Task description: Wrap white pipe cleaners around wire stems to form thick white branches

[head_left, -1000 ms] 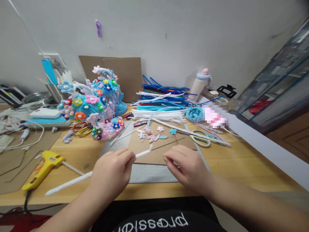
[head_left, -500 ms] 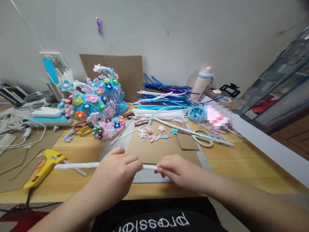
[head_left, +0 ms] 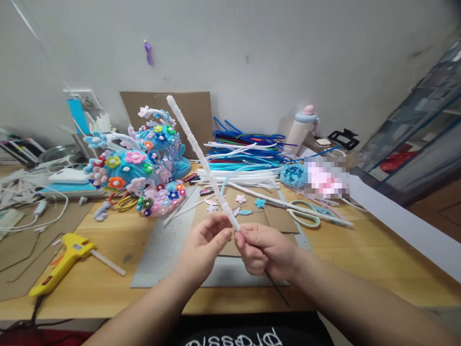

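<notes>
White and fuzzy, a long stick (head_left: 189, 137) leans up and to the left over the middle of the worktop (head_left: 345, 254). The right hand (head_left: 268, 247) has its grip clamped on the stick's low end, with the thumb and fingers pressed together around it. The left hand (head_left: 201, 245) is just beside that end. Its grip is apart, with a gap between the thumb and the curled fingers, and one cannot tell if they touch the stick. A thin dark wire (head_left: 277, 289) pokes out below the right hand.

Under the hands, a sheet of brown cardboard (head_left: 255, 217) lies on a grey mat (head_left: 154, 262). A small blue flower (head_left: 260, 203) and a pink flower (head_left: 240, 198) lie on the cardboard. Scissors (head_left: 307, 224) with pale green handles lie to the right. Behind is a big pile of fuzzy sticks (head_left: 245, 161), mostly blue and white. On the left, a yellow glue gun (head_left: 59, 265) lies on its side, near a cardboard board (head_left: 21, 274).
</notes>
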`<state>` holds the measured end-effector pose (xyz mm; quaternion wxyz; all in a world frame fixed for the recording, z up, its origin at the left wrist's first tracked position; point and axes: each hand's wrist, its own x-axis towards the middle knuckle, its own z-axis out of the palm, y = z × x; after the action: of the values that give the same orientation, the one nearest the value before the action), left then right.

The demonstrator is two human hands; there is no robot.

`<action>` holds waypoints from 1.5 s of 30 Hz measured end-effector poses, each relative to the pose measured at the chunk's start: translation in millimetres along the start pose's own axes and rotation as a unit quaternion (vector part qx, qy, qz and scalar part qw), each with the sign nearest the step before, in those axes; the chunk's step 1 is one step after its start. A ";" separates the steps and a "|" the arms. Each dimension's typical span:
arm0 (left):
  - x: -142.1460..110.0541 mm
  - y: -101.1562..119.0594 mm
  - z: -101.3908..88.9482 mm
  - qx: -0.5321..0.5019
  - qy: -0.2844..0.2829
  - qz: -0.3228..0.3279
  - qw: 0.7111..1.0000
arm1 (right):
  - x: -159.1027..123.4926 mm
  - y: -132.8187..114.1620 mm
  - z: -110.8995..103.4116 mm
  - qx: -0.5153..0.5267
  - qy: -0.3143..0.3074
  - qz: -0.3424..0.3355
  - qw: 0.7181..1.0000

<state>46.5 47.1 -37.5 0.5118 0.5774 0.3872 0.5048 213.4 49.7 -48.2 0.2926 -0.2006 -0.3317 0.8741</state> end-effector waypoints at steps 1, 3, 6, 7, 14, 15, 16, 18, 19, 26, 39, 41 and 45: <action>6.4 -1.8 2.6 -0.044 -0.015 -0.024 0.999 | 2.3 -1.7 -1.4 0.005 -0.003 0.000 1.000; 19.1 -3.1 3.9 -0.104 -0.017 -0.043 0.993 | 6.9 -3.7 -6.4 0.012 -0.005 0.002 1.000; 33.7 -6.4 0.8 -0.158 -0.004 -0.074 0.985 | 12.9 -2.4 -16.4 0.015 0.004 0.005 1.000; 37.0 -9.1 -0.3 -0.165 0.000 -0.087 0.982 | 14.5 -0.7 -19.5 0.014 0.011 0.005 1.000; 42.4 -37.3 -5.3 -0.150 0.019 -0.150 0.977 | 21.2 17.8 -28.4 0.004 0.083 0.007 0.997; 42.1 -39.6 -6.5 -0.147 0.018 -0.159 0.976 | 21.7 19.8 -28.1 0.003 0.092 0.009 0.996; 42.1 -41.0 -7.9 -0.145 0.016 -0.167 0.975 | 22.0 21.3 -27.7 0.001 0.099 0.010 0.995; 42.9 -42.1 -11.4 -0.143 0.011 -0.177 0.974 | 22.3 22.9 -26.6 -0.006 0.111 0.008 0.994; 43.7 -41.8 -13.3 -0.142 0.015 -0.176 0.974 | 22.1 23.1 -26.0 -0.011 0.116 0.007 0.993; 46.6 -29.6 -22.2 -0.085 0.053 -0.137 0.985 | 20.1 25.3 -22.5 -0.072 0.143 -0.004 0.987; 44.1 -27.2 -26.7 -0.034 0.018 -0.139 0.990 | 18.0 34.9 -18.9 -0.155 0.181 -0.057 0.969; 44.1 -28.4 -25.4 -0.045 0.014 -0.139 0.989 | 17.9 34.1 -18.8 -0.130 0.174 -0.060 0.974; 41.2 -27.9 -19.3 -0.064 0.007 -0.126 0.990 | 17.8 33.6 -19.6 -0.084 0.161 -0.075 0.980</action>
<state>37.3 95.6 -57.9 0.6046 0.4867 0.4276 0.4634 198.0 49.8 -88.2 0.3891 -0.3373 -0.3670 0.7747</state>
